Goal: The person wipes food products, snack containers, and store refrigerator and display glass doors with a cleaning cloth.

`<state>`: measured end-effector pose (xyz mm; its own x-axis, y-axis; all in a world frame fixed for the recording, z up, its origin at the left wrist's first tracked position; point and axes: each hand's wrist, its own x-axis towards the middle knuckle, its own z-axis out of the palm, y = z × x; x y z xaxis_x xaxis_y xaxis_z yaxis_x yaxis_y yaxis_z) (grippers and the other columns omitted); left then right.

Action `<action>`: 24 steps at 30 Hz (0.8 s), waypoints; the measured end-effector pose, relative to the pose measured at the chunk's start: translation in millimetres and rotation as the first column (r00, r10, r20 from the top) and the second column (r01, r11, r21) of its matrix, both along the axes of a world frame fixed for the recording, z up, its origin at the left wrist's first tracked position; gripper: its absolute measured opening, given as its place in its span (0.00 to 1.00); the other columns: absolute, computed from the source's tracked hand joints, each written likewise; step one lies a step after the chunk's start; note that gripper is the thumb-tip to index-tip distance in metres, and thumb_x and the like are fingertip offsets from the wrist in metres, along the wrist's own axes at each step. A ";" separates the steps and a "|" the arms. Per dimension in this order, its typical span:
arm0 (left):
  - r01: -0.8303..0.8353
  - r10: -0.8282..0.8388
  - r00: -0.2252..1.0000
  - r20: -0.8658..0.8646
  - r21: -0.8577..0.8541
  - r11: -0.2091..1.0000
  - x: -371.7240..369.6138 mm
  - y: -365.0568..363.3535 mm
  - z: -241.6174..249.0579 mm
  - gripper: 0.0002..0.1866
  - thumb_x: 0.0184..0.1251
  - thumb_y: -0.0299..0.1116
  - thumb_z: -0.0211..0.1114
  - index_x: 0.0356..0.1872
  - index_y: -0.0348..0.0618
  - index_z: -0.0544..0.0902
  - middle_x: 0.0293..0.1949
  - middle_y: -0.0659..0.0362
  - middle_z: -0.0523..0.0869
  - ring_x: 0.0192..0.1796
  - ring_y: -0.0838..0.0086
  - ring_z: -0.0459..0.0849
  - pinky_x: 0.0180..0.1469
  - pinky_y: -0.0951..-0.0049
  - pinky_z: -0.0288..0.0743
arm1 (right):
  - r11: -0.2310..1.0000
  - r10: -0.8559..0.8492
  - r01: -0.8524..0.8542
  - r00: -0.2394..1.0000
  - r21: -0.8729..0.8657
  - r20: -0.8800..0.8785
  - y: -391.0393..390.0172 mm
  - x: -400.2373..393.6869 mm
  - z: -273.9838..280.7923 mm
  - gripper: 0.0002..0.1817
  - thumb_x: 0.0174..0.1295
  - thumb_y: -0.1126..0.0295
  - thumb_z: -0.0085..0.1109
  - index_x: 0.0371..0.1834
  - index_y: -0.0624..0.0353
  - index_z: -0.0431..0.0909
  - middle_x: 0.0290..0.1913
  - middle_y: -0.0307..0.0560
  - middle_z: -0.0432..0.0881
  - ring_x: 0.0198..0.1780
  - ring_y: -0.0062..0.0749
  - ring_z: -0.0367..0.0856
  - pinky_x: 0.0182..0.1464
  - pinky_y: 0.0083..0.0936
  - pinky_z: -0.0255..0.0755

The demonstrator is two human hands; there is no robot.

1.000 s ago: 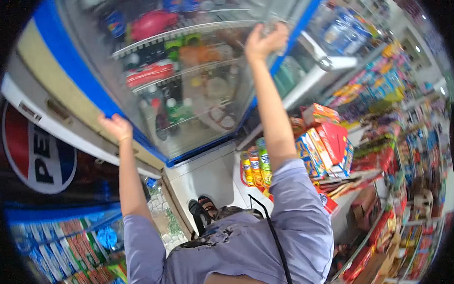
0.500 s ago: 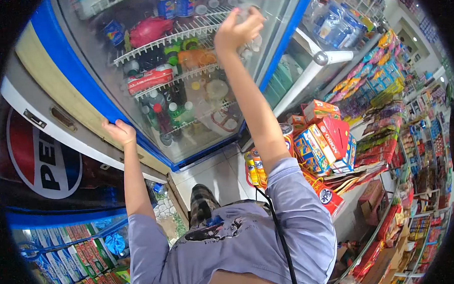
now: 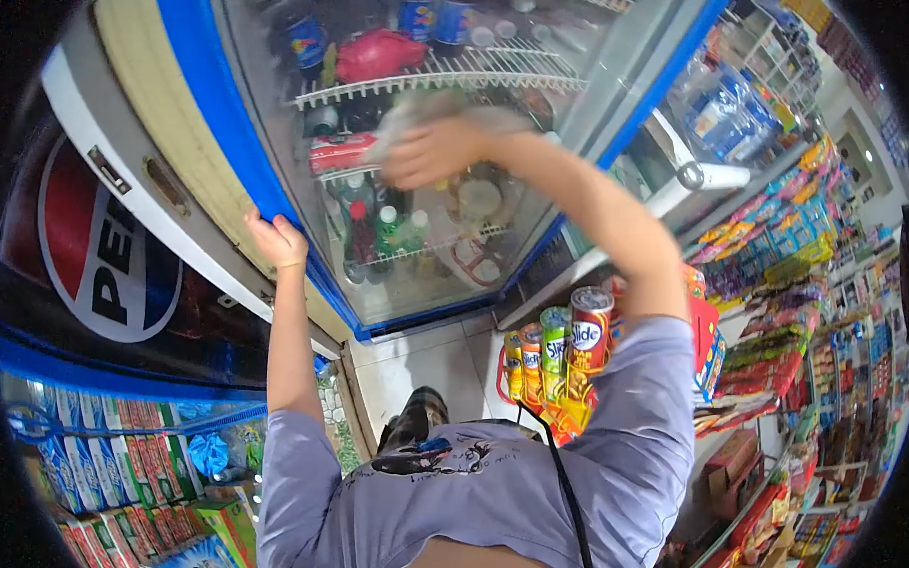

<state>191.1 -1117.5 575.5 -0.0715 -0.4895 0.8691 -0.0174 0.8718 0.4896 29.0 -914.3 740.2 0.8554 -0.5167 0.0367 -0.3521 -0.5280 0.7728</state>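
While the left hand (image 3: 276, 240) grips the blue frame (image 3: 231, 142) of the fridge door at its left edge, fingers curled closed around the frame, the right hand (image 3: 432, 150) presses a grey cloth (image 3: 409, 113) flat against the glass (image 3: 531, 181) of the door. This cloth is bunched under and above the right palm, and its visible part sticks out toward the top edge of the door, so it lies between the fingers and the glass. The right fingers are bent down over the cloth and hold it against the pane; I cannot tell how tightly they close on it.

The cloth sits near the middle of the glass, a little toward the left edge, in front of the second wire shelf (image 3: 437, 74) inside. Its long side runs about across the door, from the left frame toward the right frame. The right hand is on it, while the left hand is apart from it, lower and at the frame only.

The right arm is stretched up and bent across the body toward the left, with the elbow out to the right and the grey sleeve (image 3: 638, 378) at the shoulder. The left arm goes straight up to the frame. Behind the glass stand bottles (image 3: 388, 231) and cans (image 3: 420, 15). Canisters of chips (image 3: 588, 324) stand on a rack beside the lower right corner of the door.
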 end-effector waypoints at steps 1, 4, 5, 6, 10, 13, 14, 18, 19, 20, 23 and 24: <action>0.003 -0.003 1.000 -0.001 -0.009 1.000 -1.0 -3.0 -2.1 0.20 0.56 0.39 0.43 0.42 0.31 0.63 0.37 0.44 0.68 0.39 0.54 0.68 0.44 0.63 0.60 | 0.989 -0.142 0.139 0.988 -0.040 -0.067 27.6 -5.1 33.1 0.18 0.44 0.67 0.47 0.43 0.46 0.67 0.49 0.33 0.67 0.48 0.25 0.67 0.48 0.24 0.62; 0.046 -0.046 0.999 0.001 -0.014 0.999 -1.6 -8.1 -6.8 0.20 0.55 0.37 0.43 0.43 0.30 0.62 0.38 0.44 0.68 0.40 0.54 0.68 0.45 0.63 0.60 | 0.667 -0.692 0.726 0.687 -0.168 0.223 91.5 -19.6 111.1 0.19 0.37 0.68 0.56 0.39 0.49 0.73 0.39 0.41 0.74 0.43 0.35 0.71 0.45 0.29 0.64; 0.051 -0.051 0.999 0.002 -0.018 0.999 -0.8 -7.1 -5.6 0.20 0.55 0.37 0.43 0.43 0.30 0.62 0.38 0.44 0.68 0.40 0.54 0.68 0.45 0.63 0.60 | 0.624 -0.562 0.635 0.770 -0.455 0.303 114.3 -49.9 130.9 0.21 0.33 0.66 0.58 0.37 0.52 0.74 0.36 0.44 0.75 0.40 0.40 0.72 0.43 0.32 0.64; 0.032 -0.032 0.999 -0.001 -0.017 0.999 -0.2 -5.7 -4.4 0.20 0.55 0.37 0.43 0.43 0.30 0.62 0.38 0.44 0.68 0.40 0.54 0.68 0.45 0.63 0.60 | 0.454 -0.324 0.659 0.749 -0.599 0.579 127.0 -60.3 146.4 0.22 0.33 0.66 0.58 0.38 0.57 0.72 0.37 0.48 0.74 0.40 0.45 0.71 0.43 0.34 0.63; 0.022 -0.022 1.000 -0.012 0.000 1.000 -0.4 -2.9 -4.5 0.20 0.55 0.38 0.43 0.43 0.30 0.62 0.37 0.44 0.68 0.39 0.53 0.68 0.44 0.63 0.60 | -0.319 0.451 0.797 0.604 -0.513 0.657 137.3 -100.8 109.6 0.22 0.44 0.65 0.55 0.41 0.66 0.66 0.38 0.58 0.70 0.42 0.50 0.67 0.45 0.39 0.60; 0.009 -0.009 1.000 -0.017 -0.011 1.000 -0.8 -3.0 -3.2 0.20 0.55 0.39 0.44 0.42 0.30 0.63 0.36 0.43 0.68 0.38 0.53 0.68 0.43 0.62 0.61 | -0.349 0.643 0.877 0.480 -0.330 0.597 80.1 -60.7 46.7 0.19 0.50 0.68 0.51 0.42 0.68 0.62 0.40 0.60 0.67 0.44 0.52 0.64 0.45 0.43 0.57; 0.012 -0.013 1.000 -0.020 -0.017 1.000 -0.3 -3.1 -3.1 0.20 0.56 0.39 0.43 0.42 0.31 0.63 0.36 0.43 0.68 0.38 0.53 0.68 0.43 0.62 0.61 | -0.371 0.582 0.861 0.508 -0.348 0.635 48.4 -36.1 33.0 0.16 0.51 0.69 0.49 0.40 0.68 0.63 0.37 0.58 0.67 0.41 0.51 0.64 0.44 0.42 0.56; 0.046 -0.046 0.999 -0.023 -0.026 0.999 0.4 -3.8 -1.3 0.20 0.56 0.39 0.43 0.42 0.31 0.63 0.35 0.44 0.69 0.39 0.53 0.68 0.43 0.62 0.61 | -0.021 0.165 0.908 0.415 -0.418 0.895 -65.1 63.0 -33.7 0.16 0.41 0.65 0.56 0.34 0.57 0.68 0.34 0.50 0.70 0.36 0.41 0.67 0.35 0.32 0.58; 0.052 -0.052 0.998 -0.019 -0.030 0.998 0.5 -4.7 -1.4 0.20 0.55 0.39 0.44 0.42 0.31 0.63 0.36 0.44 0.69 0.39 0.53 0.68 0.44 0.63 0.61 | 0.531 -0.473 0.844 0.226 0.071 0.852 -61.3 74.6 -49.3 0.18 0.37 0.62 0.56 0.35 0.50 0.69 0.36 0.41 0.71 0.37 0.33 0.67 0.37 0.32 0.58; 0.041 -0.041 0.999 -0.020 -0.034 0.999 0.4 -3.7 0.2 0.19 0.55 0.38 0.44 0.42 0.31 0.63 0.36 0.44 0.68 0.39 0.53 0.68 0.44 0.63 0.61 | 0.531 -0.473 0.843 0.211 0.086 0.855 -60.2 71.2 -68.5 0.18 0.37 0.62 0.56 0.35 0.50 0.69 0.36 0.41 0.71 0.37 0.33 0.67 0.37 0.32 0.58; 0.046 -0.045 0.999 0.014 -0.030 0.999 5.2 0.1 -1.4 0.19 0.54 0.37 0.44 0.42 0.31 0.62 0.38 0.45 0.68 0.40 0.54 0.68 0.45 0.64 0.60 | 0.802 -0.205 0.409 0.873 -0.436 0.442 -30.4 44.2 -135.6 0.17 0.40 0.59 0.48 0.38 0.41 0.69 0.41 0.29 0.69 0.44 0.28 0.65 0.40 0.33 0.62; 0.069 -0.069 0.998 0.015 -0.020 0.997 4.8 -0.9 0.2 0.19 0.54 0.36 0.44 0.42 0.31 0.62 0.38 0.45 0.68 0.40 0.54 0.68 0.46 0.63 0.60 | 0.795 -0.210 0.363 0.917 -0.486 0.340 -11.5 27.9 -141.1 0.16 0.43 0.59 0.46 0.39 0.41 0.68 0.41 0.26 0.68 0.44 0.28 0.65 0.41 0.32 0.63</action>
